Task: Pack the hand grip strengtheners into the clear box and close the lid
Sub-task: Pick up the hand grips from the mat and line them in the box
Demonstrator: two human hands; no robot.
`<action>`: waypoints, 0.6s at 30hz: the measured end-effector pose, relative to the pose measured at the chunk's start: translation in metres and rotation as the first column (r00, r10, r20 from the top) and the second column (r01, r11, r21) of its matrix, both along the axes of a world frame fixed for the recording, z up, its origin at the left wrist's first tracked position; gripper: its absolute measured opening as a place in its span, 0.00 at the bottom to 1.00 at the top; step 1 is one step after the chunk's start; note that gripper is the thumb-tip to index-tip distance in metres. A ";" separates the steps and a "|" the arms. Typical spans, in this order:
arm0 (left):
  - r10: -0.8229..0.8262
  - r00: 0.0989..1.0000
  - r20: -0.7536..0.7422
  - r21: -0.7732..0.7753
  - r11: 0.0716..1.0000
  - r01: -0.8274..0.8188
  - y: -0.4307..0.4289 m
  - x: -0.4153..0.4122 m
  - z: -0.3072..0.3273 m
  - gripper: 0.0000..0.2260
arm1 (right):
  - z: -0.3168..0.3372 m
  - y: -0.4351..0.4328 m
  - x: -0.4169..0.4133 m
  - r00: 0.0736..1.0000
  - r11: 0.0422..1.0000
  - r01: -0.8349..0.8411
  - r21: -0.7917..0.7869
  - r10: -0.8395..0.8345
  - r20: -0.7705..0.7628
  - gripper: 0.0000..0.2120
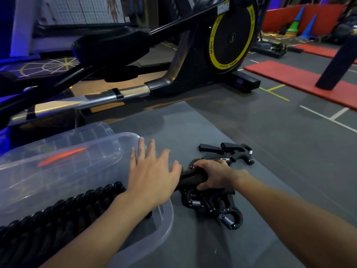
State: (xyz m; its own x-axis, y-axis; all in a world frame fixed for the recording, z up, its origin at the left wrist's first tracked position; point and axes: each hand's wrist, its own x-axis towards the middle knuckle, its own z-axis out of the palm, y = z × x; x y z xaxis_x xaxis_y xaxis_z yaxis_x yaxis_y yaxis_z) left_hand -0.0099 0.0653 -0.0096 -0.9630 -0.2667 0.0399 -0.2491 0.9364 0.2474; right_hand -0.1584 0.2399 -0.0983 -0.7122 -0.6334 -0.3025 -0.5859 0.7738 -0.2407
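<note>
Early stage: the right hand [212, 176] curls its fingers round one hand grip strengthener [190, 177] in the pile [218, 207] at 3 o'clock of the open clear box [167, 215], the left hand [152, 171] hovers with fingers spread over its rim, and packing and closing appear outstanding.

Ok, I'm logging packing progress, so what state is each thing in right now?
Clear box: open on top.
Black rope: lying across the open box.
Grip strengtheners: piled on the grey mat, outside the box.
Right hand: gripping one strengthener's black handle.
Left hand: open, fingers spread, holding nothing.
</note>
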 end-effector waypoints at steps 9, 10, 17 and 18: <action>0.002 1.000 0.012 0.032 0.999 -0.003 0.001 0.000 0.003 0.23 | 0.010 0.004 0.000 0.998 0.998 -0.028 -0.052 0.025 -0.054 0.40; 0.002 1.000 0.013 0.035 0.999 -0.003 0.001 0.000 0.003 0.22 | 0.013 0.006 0.001 0.997 0.997 -0.021 -0.073 0.016 -0.072 0.37; 0.009 0.999 -0.032 0.122 0.992 -0.005 -0.005 -0.002 0.010 0.19 | 0.079 0.018 0.024 0.976 0.980 -0.055 -0.192 0.012 -0.218 0.37; 0.027 0.997 -0.072 0.156 0.988 -0.015 -0.008 -0.002 0.014 0.18 | 0.093 0.017 0.031 0.965 0.972 -0.092 -0.217 0.033 -0.261 0.37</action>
